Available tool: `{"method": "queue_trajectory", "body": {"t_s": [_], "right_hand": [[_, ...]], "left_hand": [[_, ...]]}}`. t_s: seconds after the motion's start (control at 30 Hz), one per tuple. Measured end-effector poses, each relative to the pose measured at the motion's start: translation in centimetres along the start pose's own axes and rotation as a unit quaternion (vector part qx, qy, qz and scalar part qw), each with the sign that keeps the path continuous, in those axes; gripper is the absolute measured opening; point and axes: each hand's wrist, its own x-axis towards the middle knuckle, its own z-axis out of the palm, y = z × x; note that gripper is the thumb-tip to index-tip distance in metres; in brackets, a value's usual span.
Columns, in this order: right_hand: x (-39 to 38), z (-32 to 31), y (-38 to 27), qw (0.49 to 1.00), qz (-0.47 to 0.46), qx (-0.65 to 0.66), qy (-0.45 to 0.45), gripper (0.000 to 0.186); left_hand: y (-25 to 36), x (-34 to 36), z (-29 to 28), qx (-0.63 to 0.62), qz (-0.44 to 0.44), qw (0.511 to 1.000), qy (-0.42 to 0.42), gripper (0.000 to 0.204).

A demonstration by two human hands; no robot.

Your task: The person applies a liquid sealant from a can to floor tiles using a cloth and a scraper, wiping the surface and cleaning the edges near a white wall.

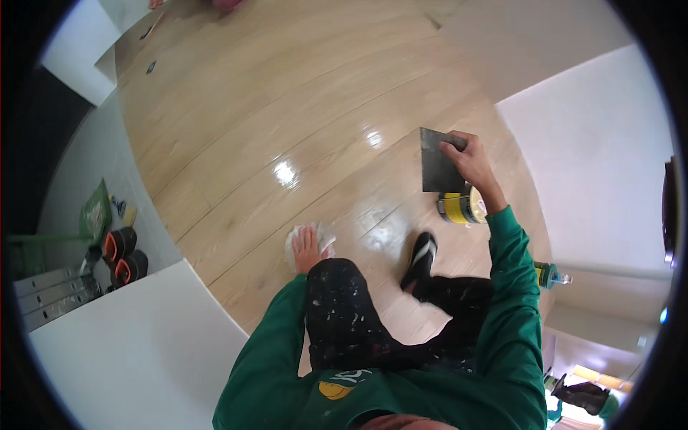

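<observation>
My left hand (pixel 307 245) lies with fingers extended on a crumpled white cloth (pixel 322 233) against the wood-plank floor (pixel 229 122), beside my bent knee. My right hand (pixel 466 154) grips a wide grey metal scraper (pixel 436 166), raised with its blade over the floor. Just below and partly behind the blade stands a yellow and dark bucket (pixel 453 208) with a pale top. My shoe (pixel 418 258) rests on a glossy stretch of floor near it.
A white surface (pixel 129 351) borders the lower left, with dark orange-trimmed objects (pixel 122 261), a green bag (pixel 95 211) and a grey ladder (pixel 50 301) beside it. A pale wall (pixel 595 136) lines the right. A green container (pixel 546 274) sits behind my right arm.
</observation>
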Motion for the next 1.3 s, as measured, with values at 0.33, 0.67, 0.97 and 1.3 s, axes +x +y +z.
{"method": "queue_trajectory", "body": {"t_s": [0.33,0.67,0.97,1.3], "right_hand": [[-11.0,-10.6,18.4,0.996,0.046,-0.069,0.020,0.031],[-8.7,-4.9,33.6,0.997,-0.069,0.016,-0.016,0.038],[-11.1,-1.2,35.2,0.980,-0.185,-0.074,-0.007,0.020],[-9.1,0.0,37.8,0.955,-0.272,-0.115,0.003,0.029]], "left_hand": [[1.9,-2.4,-0.5,0.053,-0.009,0.997,-0.047,0.085],[3.7,-12.5,-14.7,-0.074,-0.280,0.952,-0.102,0.053],[16.5,-30.0,-28.2,-0.029,-0.491,0.868,0.066,0.077],[27.9,-48.4,-19.9,-0.040,-0.618,0.761,0.193,0.063]]}}
